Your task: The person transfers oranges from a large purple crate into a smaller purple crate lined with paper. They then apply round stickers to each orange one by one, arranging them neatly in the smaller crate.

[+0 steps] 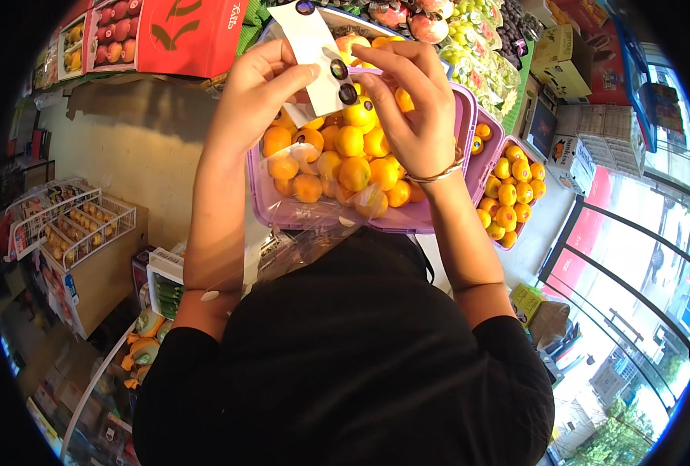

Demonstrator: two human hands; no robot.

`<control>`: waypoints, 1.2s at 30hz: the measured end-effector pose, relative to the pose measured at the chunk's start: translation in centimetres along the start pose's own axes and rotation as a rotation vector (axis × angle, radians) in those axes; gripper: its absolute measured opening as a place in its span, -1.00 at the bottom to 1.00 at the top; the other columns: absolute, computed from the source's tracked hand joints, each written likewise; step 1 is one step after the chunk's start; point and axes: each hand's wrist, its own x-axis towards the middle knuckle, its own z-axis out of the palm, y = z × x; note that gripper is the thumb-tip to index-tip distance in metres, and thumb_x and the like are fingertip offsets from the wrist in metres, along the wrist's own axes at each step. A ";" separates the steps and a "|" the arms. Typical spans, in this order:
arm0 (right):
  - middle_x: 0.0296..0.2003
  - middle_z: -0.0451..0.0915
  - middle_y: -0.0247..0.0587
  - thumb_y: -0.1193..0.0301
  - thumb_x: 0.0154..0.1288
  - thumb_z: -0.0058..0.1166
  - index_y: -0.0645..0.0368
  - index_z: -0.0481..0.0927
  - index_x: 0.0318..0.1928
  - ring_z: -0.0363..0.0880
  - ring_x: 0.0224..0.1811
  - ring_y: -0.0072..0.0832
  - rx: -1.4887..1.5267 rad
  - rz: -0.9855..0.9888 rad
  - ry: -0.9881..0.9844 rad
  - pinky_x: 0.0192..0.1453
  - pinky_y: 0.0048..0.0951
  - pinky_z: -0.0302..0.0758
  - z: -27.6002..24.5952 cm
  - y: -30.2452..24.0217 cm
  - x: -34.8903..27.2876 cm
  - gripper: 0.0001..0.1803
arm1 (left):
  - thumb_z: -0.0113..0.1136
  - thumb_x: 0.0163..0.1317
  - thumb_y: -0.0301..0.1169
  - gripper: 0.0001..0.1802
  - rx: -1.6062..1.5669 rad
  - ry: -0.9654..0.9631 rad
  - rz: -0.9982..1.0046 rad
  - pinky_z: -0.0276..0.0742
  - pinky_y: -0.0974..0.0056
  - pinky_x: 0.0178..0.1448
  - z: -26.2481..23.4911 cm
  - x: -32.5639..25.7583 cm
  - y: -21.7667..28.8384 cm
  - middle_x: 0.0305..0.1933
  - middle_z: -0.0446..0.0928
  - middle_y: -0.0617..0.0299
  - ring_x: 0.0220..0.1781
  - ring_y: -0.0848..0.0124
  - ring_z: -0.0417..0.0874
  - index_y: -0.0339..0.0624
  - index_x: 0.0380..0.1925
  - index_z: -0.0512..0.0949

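In my left hand [263, 97] is a white strip of sticker backing paper [308, 35] with a few dark oval stickers on it, pinched between thumb and fingers. My right hand [411, 101] is just right of the strip's lower end; its thumb and forefinger are apart near the stickers, with nothing visible between them. Below both hands, orange round fruit [350, 141] lies in a purple plastic basket [263, 203]. Some of the fruit has small dark stickers. Clear plastic wrap [306, 237] drapes over the basket's near left part.
A second purple basket of orange fruit [508, 194] stands to the right. Ahead are packed green grapes [481, 46] and a red fruit box [197, 39]. A white wire rack [88, 225] is at the left, a glass door [617, 256] at the right.
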 end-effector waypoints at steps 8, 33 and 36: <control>-0.28 0.50 -0.21 0.46 0.08 0.29 0.06 0.67 -0.22 0.51 -0.20 -0.23 -0.082 -0.190 -0.307 -0.11 -0.28 0.47 -0.5 1.8 2.4 -0.80 | 0.26 0.19 -0.53 -0.90 0.119 -0.091 0.033 0.40 0.50 -0.33 -0.3 -0.4 -0.2 -0.42 0.57 0.34 -0.41 0.66 0.52 -0.26 -0.44 0.52; -0.36 0.61 -0.24 0.40 0.20 0.22 0.19 0.62 -0.28 0.59 -0.31 -0.46 0.077 0.758 -0.496 -0.21 -0.41 0.48 -3.6 8.3 -8.8 -0.86 | -0.03 0.31 -0.37 -0.66 -0.340 0.199 0.043 0.64 0.18 0.04 -1.5 0.9 -0.6 0.03 0.60 0.04 0.04 0.28 0.65 -0.31 0.00 0.51; -0.26 0.58 -0.23 0.32 0.14 0.22 0.14 0.64 -0.30 0.53 -0.11 -0.29 -0.487 0.238 -0.516 -0.04 -0.22 0.41 -2.6 9.0 -9.9 -0.82 | -0.11 0.31 -0.34 -0.59 -0.367 0.211 0.089 0.62 0.10 0.06 -1.6 0.9 -0.2 0.06 0.58 0.05 0.07 0.26 0.63 -0.29 0.08 0.46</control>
